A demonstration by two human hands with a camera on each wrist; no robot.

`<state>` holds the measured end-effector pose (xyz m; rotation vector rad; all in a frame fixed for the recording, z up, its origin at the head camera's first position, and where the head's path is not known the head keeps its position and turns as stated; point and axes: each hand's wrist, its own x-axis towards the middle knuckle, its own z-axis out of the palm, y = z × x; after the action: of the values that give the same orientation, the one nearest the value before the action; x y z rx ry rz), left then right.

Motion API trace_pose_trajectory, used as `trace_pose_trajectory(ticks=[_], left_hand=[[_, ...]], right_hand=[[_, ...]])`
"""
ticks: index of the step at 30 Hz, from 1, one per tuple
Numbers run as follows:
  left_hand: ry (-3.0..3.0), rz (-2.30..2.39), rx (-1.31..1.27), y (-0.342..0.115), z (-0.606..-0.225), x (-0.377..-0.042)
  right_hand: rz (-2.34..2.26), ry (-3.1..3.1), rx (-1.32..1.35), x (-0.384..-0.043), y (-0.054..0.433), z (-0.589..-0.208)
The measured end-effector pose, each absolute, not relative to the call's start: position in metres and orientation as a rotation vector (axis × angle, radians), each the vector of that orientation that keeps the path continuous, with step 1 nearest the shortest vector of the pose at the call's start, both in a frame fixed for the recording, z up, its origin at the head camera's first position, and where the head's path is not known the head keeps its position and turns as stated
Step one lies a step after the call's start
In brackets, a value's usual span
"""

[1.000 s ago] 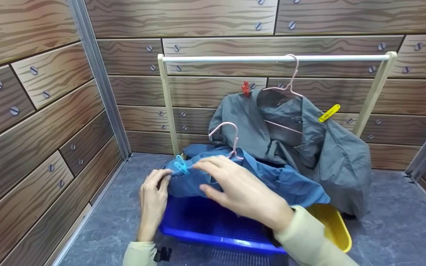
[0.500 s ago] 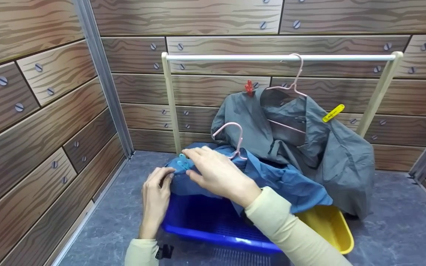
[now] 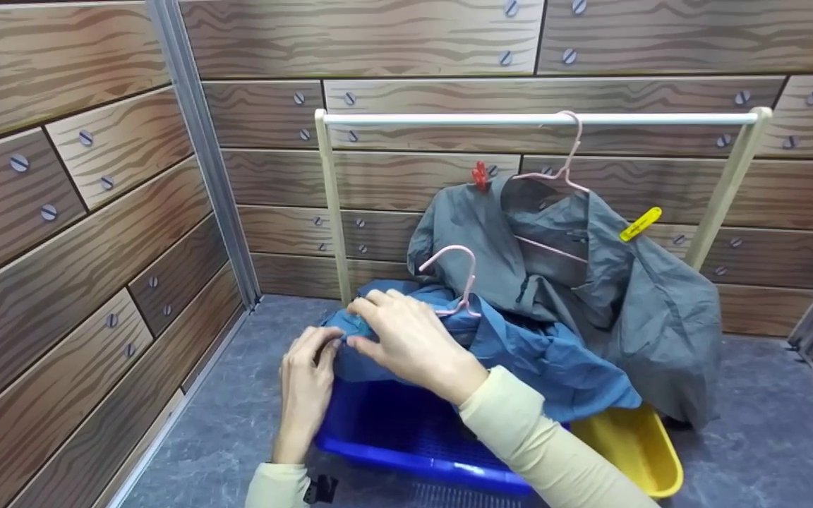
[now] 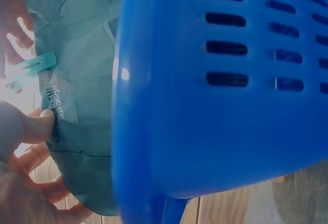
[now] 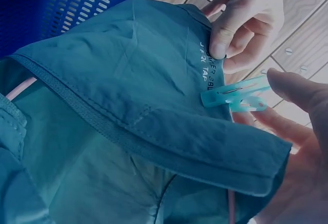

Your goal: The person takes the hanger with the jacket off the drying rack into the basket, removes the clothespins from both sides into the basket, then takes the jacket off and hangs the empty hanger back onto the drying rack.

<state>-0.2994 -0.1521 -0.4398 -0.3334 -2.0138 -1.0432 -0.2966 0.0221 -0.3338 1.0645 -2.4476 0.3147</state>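
A blue jacket (image 3: 551, 367) on a pink hanger (image 3: 468, 282) lies draped over the blue basket. My left hand (image 3: 305, 381) pinches the jacket's shoulder edge between thumb and fingers, beside printed lettering that shows in both wrist views. A light-blue clothespin (image 5: 238, 95) sits across that same edge, its clipping end over the cloth. My right hand (image 3: 413, 339) has its thumb at one handle of the clothespin and fingers at the other, pinching it. From the head, this hand covers most of the clothespin.
A grey jacket (image 3: 667, 339) hangs on a pink hanger from the rack's white bar (image 3: 449, 119), with a red clothespin (image 3: 479, 176) and a yellow clothespin (image 3: 641, 224) on its shoulders. Below stand the blue basket (image 3: 420, 466) and a yellow tray (image 3: 660, 466).
My right hand has moved left and closed in on the light-blue clothespin, now mostly covering it. The left hand keeps its pinch on the jacket edge. The head view has shifted slightly.
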Motion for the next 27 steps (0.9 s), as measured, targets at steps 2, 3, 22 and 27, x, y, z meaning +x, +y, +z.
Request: trace_pose_trajectory(ticks=[2,3,22,27], left_hand=[[-2.013,-1.032,-0.327,-0.1522,-0.4412,-0.2986],[-2.011,-1.030,-0.324,-0.1523,-0.4415,-0.2984],[-1.988,-0.997,-0.322,-0.1465,-0.4393,-0.2970],[-2.010,-1.009,-0.308,-0.1469,-0.4392,-0.2967]], right_hand=[[0.307,-2.434,1.071,-0.2967,0.0216,-0.3365],[0.306,-2.423,1.077,-0.2971,0.0212,-0.3377],[0.540,-2.128,1.140,-0.3038,0.0222,-0.3399],[0.582,-2.246,1.104,-0.3003,0.0264,-0.3365]])
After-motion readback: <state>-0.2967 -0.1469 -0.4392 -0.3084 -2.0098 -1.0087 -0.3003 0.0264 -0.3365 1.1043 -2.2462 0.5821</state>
